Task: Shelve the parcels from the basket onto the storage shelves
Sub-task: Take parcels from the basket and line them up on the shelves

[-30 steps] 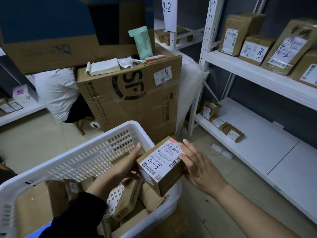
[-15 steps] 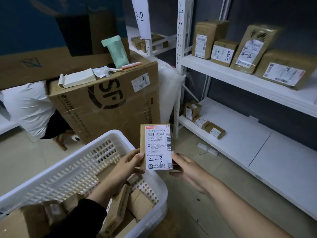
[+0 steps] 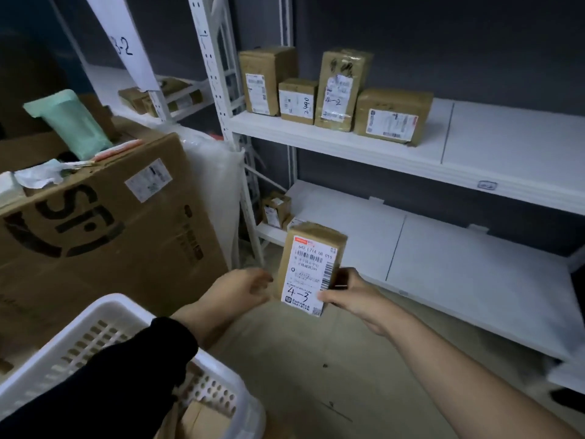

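Observation:
A small brown parcel [image 3: 308, 264] with a white label marked "4-3" stands upright in the air in front of the lower white shelf [image 3: 459, 274]. My right hand [image 3: 348, 294] grips its right edge, thumb on the label. My left hand [image 3: 243, 288] hangs just left of the parcel with relaxed fingers, not touching it. The white slotted basket [image 3: 104, 337] is at the lower left with brown parcels [image 3: 202, 419] inside. The upper shelf [image 3: 411, 150] carries several labelled brown parcels [image 3: 338, 90].
A big brown carton [image 3: 104, 223] with a mint-green pouch [image 3: 69, 122] on top stands left of the white shelf post [image 3: 221, 90]. Small parcels [image 3: 275, 207] sit at the lower shelf's left end. A "3-2" sign [image 3: 126, 42] hangs upper left.
The view swung right toward the shelves. The parcel moved right and away from the basket. My left hand let go of it; only the right hand holds it now.

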